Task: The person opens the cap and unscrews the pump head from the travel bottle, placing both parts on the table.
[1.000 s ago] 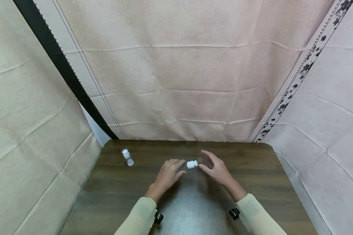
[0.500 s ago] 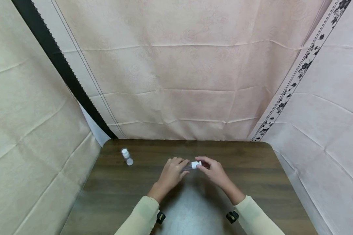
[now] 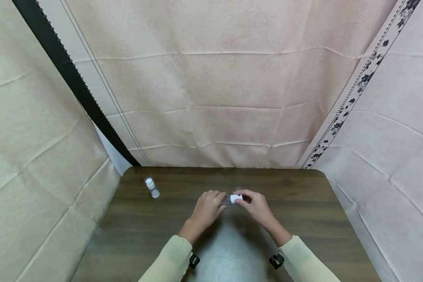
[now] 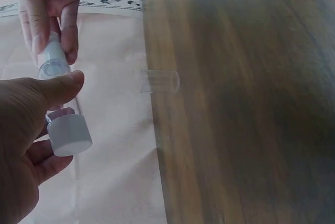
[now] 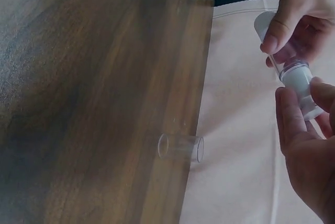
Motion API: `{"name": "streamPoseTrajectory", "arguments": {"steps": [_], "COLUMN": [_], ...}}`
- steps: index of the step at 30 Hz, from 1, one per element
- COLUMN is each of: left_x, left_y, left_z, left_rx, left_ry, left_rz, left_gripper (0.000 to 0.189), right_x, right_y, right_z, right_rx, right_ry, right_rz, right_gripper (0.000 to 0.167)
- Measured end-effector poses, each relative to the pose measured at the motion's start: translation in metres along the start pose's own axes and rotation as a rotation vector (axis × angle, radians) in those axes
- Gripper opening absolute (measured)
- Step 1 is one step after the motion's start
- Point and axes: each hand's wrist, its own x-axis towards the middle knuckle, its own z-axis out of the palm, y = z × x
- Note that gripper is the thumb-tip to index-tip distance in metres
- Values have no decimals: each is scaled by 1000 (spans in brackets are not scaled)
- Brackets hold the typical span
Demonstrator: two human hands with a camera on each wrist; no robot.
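Observation:
My left hand (image 3: 206,205) grips the clear body of a small cosmetic bottle (image 4: 69,135), whose white base sticks out past the fingers in the left wrist view. At the bottle's other end, my right hand (image 3: 257,205) pinches the white top (image 5: 298,80) between thumb and fingers. The bottle lies roughly level above the table, in front of me. Fingers hide part of the body and the tip of the top. A clear cylindrical cap (image 5: 181,148) stands on the table, apart from both hands, just beyond the right fingertips in the head view.
A second similar bottle (image 3: 152,187) with a white top is at the back left of the wooden table (image 3: 127,235). Pale cloth (image 3: 215,86) hangs behind the table's far edge and along both sides.
One second ago my right hand was spread beside the white top; it has moved left and now pinches it. My left hand has shifted slightly right with the bottle.

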Motion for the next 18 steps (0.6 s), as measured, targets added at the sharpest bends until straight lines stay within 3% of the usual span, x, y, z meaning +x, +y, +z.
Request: {"name": "streamPoseTrajectory", "arguments": {"steps": [5, 12, 18], "left_x": [3, 2, 0], "left_y": [0, 0, 1], "left_z": [-4, -5, -3], "left_rx": [-38, -177, -197], "left_ry": [-11, -43, -75], "left_rz": [-21, -69, -90], "left_gripper": [38, 39, 40], "right_x": [-1, -3, -3], "right_y": [2, 4, 1], "right_z": [0, -2, -1], "right_rx": [-5, -32, 32], "right_ry": [22, 37, -24], "right_rz": [-69, -296, -265], "right_gripper": [23, 28, 23]}}
